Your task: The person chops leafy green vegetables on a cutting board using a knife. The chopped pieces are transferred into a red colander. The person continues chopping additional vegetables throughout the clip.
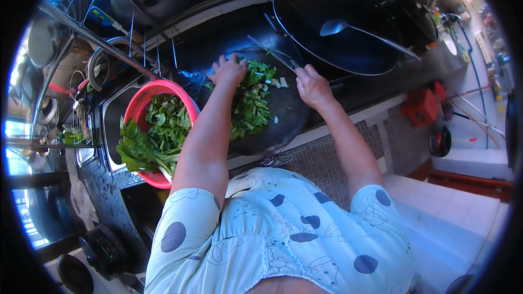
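Note:
My right hand (314, 85) is closed around the handle of a kitchen knife (282, 58), whose blade points away and to the left over the far edge of a round dark cutting board (292, 118). With its fingers spread, my left hand (229, 72) rests at the far left part of a heap of chopped leafy greens (252, 110). What lies under that palm is hidden. Pale cut stem pieces (280, 83) lie at the heap's right side. Left of the board, partly behind my left forearm, a red plastic colander (175, 87) holds more greens (163, 122), some with long stems hanging over its rim.
A large wok (302, 45) with a metal spatula (334, 27) in it stands beyond the board to the right. A metal rack (98, 38) and a sink (116, 110) are at the left. A red plastic stool (420, 108) stands on the floor at right.

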Motion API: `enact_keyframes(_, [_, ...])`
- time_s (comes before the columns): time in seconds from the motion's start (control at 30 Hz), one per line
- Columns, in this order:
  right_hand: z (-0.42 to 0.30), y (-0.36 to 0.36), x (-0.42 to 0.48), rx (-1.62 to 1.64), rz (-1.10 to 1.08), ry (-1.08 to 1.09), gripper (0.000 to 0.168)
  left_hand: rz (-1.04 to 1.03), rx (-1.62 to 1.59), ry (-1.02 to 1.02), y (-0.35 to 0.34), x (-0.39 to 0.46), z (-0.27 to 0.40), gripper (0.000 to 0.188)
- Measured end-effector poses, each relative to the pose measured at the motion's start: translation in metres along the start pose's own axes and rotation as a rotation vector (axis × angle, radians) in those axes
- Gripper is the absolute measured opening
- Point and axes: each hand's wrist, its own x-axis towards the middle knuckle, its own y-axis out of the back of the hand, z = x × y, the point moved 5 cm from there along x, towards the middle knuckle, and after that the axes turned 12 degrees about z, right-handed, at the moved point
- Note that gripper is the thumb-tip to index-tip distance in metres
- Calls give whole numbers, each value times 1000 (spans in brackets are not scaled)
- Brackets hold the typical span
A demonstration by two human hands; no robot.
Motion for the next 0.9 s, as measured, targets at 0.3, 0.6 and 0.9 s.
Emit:
enact_keyframes(0.3, [-33,32,-40,15,-69,59,15,323,-153,-562,-8,-108,2,42])
enact_keyframes(0.6, [-16,36,-97,550,-141,-426,10,531,-210,-490,24,-184,-51,96])
enact_keyframes(0.9, [-25,-5,-125,1161,-361,-1083,11,416,-219,-334,-10,-148,-33,106])
